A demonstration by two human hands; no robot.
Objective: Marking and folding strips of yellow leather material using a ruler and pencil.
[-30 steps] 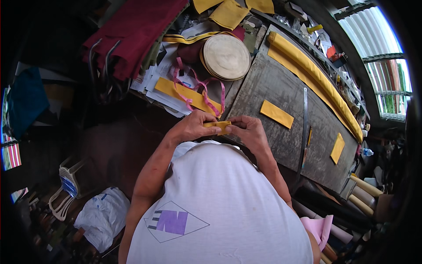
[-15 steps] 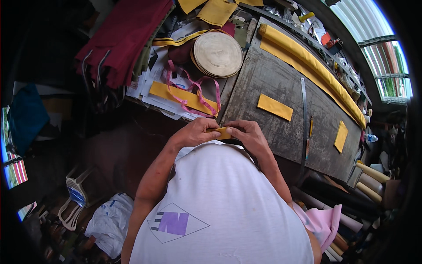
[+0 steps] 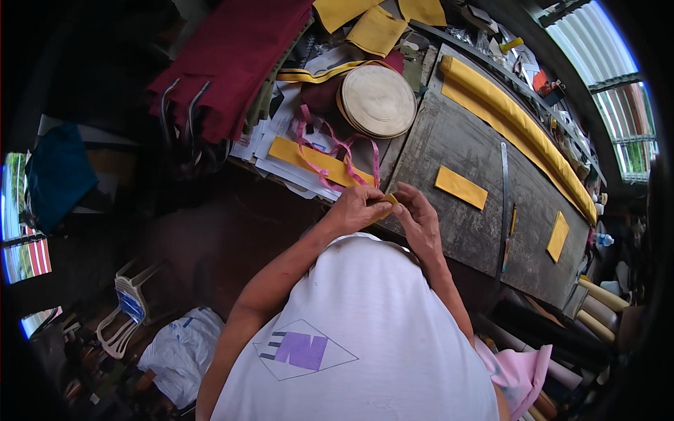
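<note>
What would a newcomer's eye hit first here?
Probably the long yellow roll on the dark worktable, upper right, and the maroon cloth, upper left. Next, the pale round disc at upper middle. Near the centre, the hands meet at a small yellow piece, beyond the white shirt.

The head fisheye looks steeply down, near the shirt (image 3: 400, 316) at six o'clock, hands (image 3: 353, 211) about central, tabletop (image 3: 435, 140) toward two o'clock.
</note>
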